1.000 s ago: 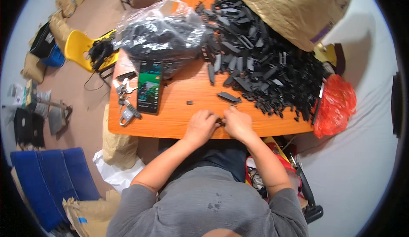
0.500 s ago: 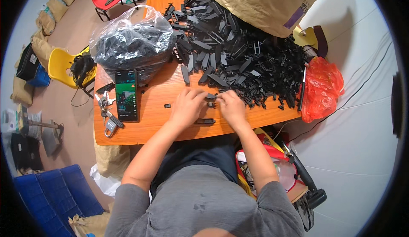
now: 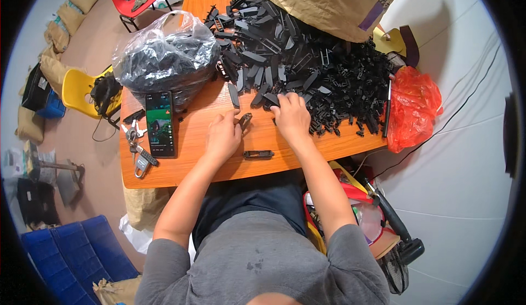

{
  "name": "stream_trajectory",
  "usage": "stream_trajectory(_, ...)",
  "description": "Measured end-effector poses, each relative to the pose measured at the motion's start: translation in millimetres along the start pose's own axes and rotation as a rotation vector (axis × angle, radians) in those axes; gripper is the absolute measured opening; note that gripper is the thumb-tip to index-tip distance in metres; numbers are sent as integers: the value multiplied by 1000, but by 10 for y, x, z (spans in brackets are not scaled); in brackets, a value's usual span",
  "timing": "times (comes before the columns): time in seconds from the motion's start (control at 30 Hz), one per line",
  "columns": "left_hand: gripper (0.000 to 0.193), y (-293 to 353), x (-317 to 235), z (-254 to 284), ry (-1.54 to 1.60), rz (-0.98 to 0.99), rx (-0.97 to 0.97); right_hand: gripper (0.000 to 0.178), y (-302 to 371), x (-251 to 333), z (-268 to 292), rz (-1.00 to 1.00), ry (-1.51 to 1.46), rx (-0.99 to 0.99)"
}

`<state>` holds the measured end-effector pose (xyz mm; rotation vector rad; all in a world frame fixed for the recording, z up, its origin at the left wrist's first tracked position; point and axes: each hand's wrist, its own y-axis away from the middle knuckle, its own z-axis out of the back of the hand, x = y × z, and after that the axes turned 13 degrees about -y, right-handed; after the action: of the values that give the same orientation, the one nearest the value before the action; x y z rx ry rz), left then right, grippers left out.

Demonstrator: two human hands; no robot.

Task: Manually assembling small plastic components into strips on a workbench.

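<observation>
My left hand [image 3: 223, 135] rests low over the table, left of centre, its fingers closed on a small dark plastic part [image 3: 245, 120] that sticks out to the right. My right hand [image 3: 292, 117] reaches to the near edge of a heap of black plastic parts [image 3: 307, 64], its fingers stretched out. Beside its fingertips lies a grey-black blade-shaped piece [image 3: 270, 98]; whether they touch is hard to make out. Closer to me, a long black frame-like part [image 3: 258, 154] lies on the wooden table [image 3: 208, 165].
Left on the table are a clear bag of dark parts [image 3: 164, 58], a lit phone [image 3: 160, 124] and keys with a padlock [image 3: 140, 160]. A brown paper sack [image 3: 339, 3] stands behind the heap. At the right edge hangs a red plastic bag [image 3: 413, 110]; below is a fan [image 3: 394, 269].
My hands, together half a second ago, have parted. The left moved left with the dark part, covering the spot where a small black piece lay; the right moved up to the heap's edge.
</observation>
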<state>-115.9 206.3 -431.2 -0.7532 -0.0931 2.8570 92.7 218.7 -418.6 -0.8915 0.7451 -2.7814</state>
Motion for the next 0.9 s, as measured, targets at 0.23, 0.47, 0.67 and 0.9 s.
stream_trajectory(0.23,42,-10,-66,174,-32,-66,25,23,119,129,152,-174,-149,123)
stream_trajectory(0.47,58,-136,-105,265,48,-144,2,26,488,120,95,-137,-158,314)
stream_trajectory(0.67,47,97,316,165,98,-161,24,21,549,151,102,-15,-87,302)
stream_trajectory(0.9,41,185,214,213,-179,-256,-186,16,496,390,103,-219,67,303)
